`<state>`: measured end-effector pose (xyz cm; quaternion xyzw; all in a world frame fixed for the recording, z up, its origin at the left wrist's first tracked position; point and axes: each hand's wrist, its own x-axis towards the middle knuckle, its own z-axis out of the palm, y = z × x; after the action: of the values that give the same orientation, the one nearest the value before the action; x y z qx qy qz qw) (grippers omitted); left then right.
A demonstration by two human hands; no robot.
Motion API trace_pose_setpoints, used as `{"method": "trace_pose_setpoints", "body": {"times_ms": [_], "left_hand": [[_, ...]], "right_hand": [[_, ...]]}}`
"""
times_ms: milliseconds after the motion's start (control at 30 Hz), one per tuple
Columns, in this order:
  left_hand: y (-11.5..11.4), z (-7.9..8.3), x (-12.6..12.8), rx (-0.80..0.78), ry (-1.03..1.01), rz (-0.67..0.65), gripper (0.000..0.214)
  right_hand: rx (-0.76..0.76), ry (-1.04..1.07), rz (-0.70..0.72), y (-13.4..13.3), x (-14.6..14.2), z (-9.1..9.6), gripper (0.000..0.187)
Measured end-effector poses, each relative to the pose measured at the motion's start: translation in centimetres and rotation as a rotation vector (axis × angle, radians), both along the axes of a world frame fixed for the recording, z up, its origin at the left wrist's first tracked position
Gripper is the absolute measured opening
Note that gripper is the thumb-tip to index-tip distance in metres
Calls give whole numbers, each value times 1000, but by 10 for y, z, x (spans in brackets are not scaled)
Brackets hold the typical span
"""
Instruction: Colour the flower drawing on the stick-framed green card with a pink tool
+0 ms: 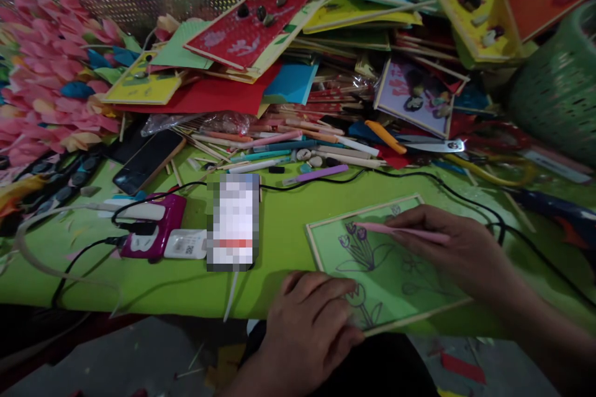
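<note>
A green card with a thin wooden-strip frame (pixel 391 288) lies at the front edge of the table, with tulips and other flowers drawn on it in dark purple lines. My right hand (pixel 459 248) is closed round a pink marker pen (pixel 423 233), whose tip is at the upper tulips near the card's left side. At the lower left corner, my left hand (pixel 310 322) grips the card's edge, fingers curled over the top and thumb low at the border. Its fingers cover part of the frame there.
A lit phone (pixel 233 223) and a magenta power strip (pixel 156 226) lie to the left, with a black cable (pixel 321 180) crossing behind the card. Loose markers (pixel 298 146), sticks, scissors (pixel 428 144) and framed pictures (pixel 251 28) pile up behind. A green basket (pixel 559 80) stands right.
</note>
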<state>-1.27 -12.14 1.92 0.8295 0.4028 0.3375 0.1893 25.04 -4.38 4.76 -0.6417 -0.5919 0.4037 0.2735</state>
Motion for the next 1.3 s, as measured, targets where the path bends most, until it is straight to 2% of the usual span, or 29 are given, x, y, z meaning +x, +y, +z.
{"method": "trace_pose_setpoints", "body": {"times_ms": [133,1033,1300], "left_hand": [[0,0,1,1,3,3,35],[-2,0,0,-5,-19,3,34],[-1,0,0,2,-7,-4,37]], "right_hand": [[6,-8,26,0,0,-1,34],[27,7,29,0,1,-2,26],[35,34,33,-1,6,-6,29]]}}
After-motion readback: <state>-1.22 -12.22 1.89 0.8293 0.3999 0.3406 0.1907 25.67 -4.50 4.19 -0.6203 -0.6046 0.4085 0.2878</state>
